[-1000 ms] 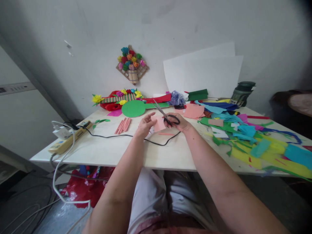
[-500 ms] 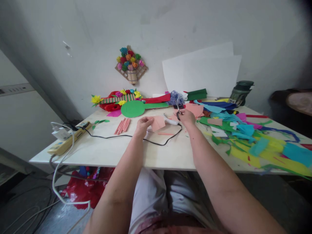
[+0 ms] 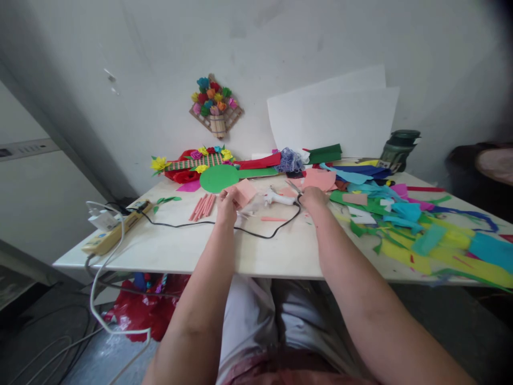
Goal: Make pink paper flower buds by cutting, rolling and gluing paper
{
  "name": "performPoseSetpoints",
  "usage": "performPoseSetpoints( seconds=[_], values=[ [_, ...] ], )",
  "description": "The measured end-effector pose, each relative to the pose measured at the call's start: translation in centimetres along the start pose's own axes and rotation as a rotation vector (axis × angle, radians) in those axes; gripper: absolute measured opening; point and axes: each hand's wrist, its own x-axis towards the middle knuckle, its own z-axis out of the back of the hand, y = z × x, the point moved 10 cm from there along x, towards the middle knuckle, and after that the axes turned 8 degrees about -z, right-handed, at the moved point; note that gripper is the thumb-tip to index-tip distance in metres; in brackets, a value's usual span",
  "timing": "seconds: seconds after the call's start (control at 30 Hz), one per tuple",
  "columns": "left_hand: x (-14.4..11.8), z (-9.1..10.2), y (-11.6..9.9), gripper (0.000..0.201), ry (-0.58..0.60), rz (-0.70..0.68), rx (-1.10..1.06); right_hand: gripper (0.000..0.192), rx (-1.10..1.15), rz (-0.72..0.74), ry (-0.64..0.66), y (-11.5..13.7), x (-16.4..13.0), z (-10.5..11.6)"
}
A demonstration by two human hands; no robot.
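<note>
A square of pink paper point(image 3: 246, 192) is pinched in the fingers of my left hand point(image 3: 227, 206), held just above the table. My right hand point(image 3: 315, 200) is closed around a pair of scissors point(image 3: 294, 187), whose blades point up and to the left. Between the hands lies a white glue gun point(image 3: 279, 198) with a black cord. Just in front of it rests a thin rolled pink paper stick point(image 3: 273, 218). Several more pink paper rolls point(image 3: 202, 207) are grouped left of my left hand. Larger pink paper point(image 3: 319, 179) lies behind my right hand.
A green round card with a long handle point(image 3: 218, 178) lies at the back. Coloured paper scraps point(image 3: 404, 214) cover the right side, near a dark bottle point(image 3: 399, 151). A yellow power strip point(image 3: 106, 238) sits at the left edge; the black cord point(image 3: 256, 236) crosses the table.
My left hand has shifted slightly left with the pink paper, which is now turned and raised. My right hand has moved a little right and down, with the scissors' blades now tilted left.
</note>
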Motion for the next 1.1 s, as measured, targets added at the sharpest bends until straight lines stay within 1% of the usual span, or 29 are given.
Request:
performPoseSetpoints(
  seconds=[0.1,0.23,0.3,0.37,0.43,0.47,0.53,0.57,0.6,0.63,0.7,0.77,0.8,0.83,0.87,0.93,1.0,1.07,1.1],
  values=[
    [0.1,0.2,-0.2,0.037,-0.019,-0.011,-0.051,0.030,-0.043,0.003,0.002,0.1,0.2,-0.4],
    [-0.1,-0.3,-0.4,0.035,-0.001,-0.009,-0.086,0.034,-0.098,0.015,0.049,0.3,0.3,-0.8],
    [-0.2,-0.8,-0.4,0.033,0.027,-0.005,-0.101,0.034,-0.096,0.035,0.033,0.6,0.2,-0.3],
    [-0.3,-1.1,-0.1,0.031,0.060,0.007,-0.107,0.029,-0.046,0.041,-0.026,0.9,0.0,0.9],
    [-0.2,-1.3,0.2,0.031,0.087,0.013,-0.108,0.022,0.077,0.053,-0.069,1.3,-0.4,1.9],
    [-0.2,-1.3,0.2,0.031,0.094,0.012,-0.109,0.019,0.163,0.073,-0.063,1.6,-0.5,2.0],
    [-0.2,-1.4,0.3,0.032,0.108,0.015,-0.111,0.016,0.361,0.118,0.005,2.4,-0.7,1.6],
    [-0.3,-1.5,0.4,0.033,0.116,0.020,-0.113,0.016,0.473,0.146,0.062,2.8,-0.9,1.2],
    [-0.3,-1.5,0.5,0.034,0.123,0.027,-0.115,0.018,0.583,0.187,0.091,3.4,-1.0,1.1],
    [-0.3,-1.6,0.6,0.035,0.128,0.033,-0.114,0.020,0.665,0.238,0.113,3.9,-1.2,1.0],
    [-0.2,-1.4,0.6,0.036,0.118,0.040,-0.105,0.024,0.743,0.329,0.151,5.0,-1.8,0.8],
    [0.0,-0.9,0.5,0.036,0.081,0.031,-0.099,0.030,0.716,0.392,0.170,6.0,-2.5,0.5],
    [0.1,-0.7,0.3,0.035,0.060,0.021,-0.105,0.034,0.665,0.415,0.162,6.4,-2.9,0.4],
    [0.1,-0.5,0.1,0.034,0.040,0.008,-0.116,0.038,0.598,0.436,0.143,6.9,-3.4,0.3],
    [0.1,-0.3,-0.2,0.033,0.021,0.000,-0.129,0.039,0.524,0.457,0.095,7.3,-3.9,0.4],
    [0.1,-0.1,-0.6,0.030,-0.015,-0.006,-0.143,0.032,0.375,0.549,-0.030,8.6,-5.3,0.8],
    [-0.2,0.0,-0.6,0.028,-0.044,0.034,-0.128,0.022,0.278,0.706,-0.115,10.4,-7.2,0.8],
    [-0.3,0.2,-0.9,0.025,-0.072,0.036,-0.119,0.020,0.186,0.862,-0.133,12.1,-9.1,0.3],
    [-0.3,0.4,-1.1,0.023,-0.084,0.024,-0.120,0.020,0.147,0.909,-0.131,12.6,-9.8,0.0]
  ],
)
